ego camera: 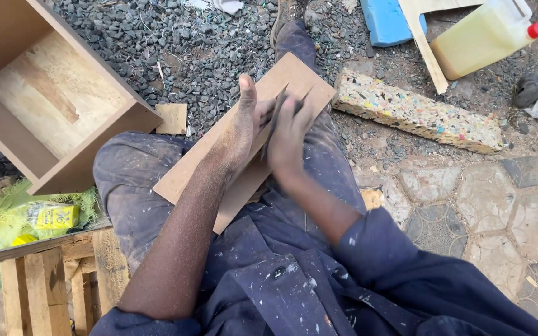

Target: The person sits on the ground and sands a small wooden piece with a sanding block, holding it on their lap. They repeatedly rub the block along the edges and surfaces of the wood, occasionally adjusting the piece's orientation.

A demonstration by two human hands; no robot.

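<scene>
Wooden cabinet (51, 93): it stands at the far left on the gravel, an open box of brown board with a pale plywood bottom.
Pallet (63, 274): pale slats at the lower left, with a green net and a yellow packet on the ledge above them.
Small offcut (172, 118): a square piece of board that lies on the gravel just beside the cabinet corner.
Board (219, 158): a flat, long rectangle of brown fibreboard with a smooth matte face and straight cut edges. It rests across the person's lap, on the blue dusty trousers. Its long axis runs diagonally, from the near-left end by the left thigh to the far-right end that points toward the foam block.
Left hand (244, 121): it lies on the board, dusty, the thumb raised up, the fingers closed around a dark thin piece together with the other hand.
Dark piece (279, 115): thin and blurred, pressed between both hands over the board; I cannot tell what it is.
Right hand (289, 134): fingers stretched and pressed on the dark piece, touching the left hand.
Foam block (415, 112): a long speckled block on the ground, right of the board, near but apart.
Blue foam (388, 22): at the top edge.
Jerrycan (484, 37): yellowish plastic with red cap, at the top right.
</scene>
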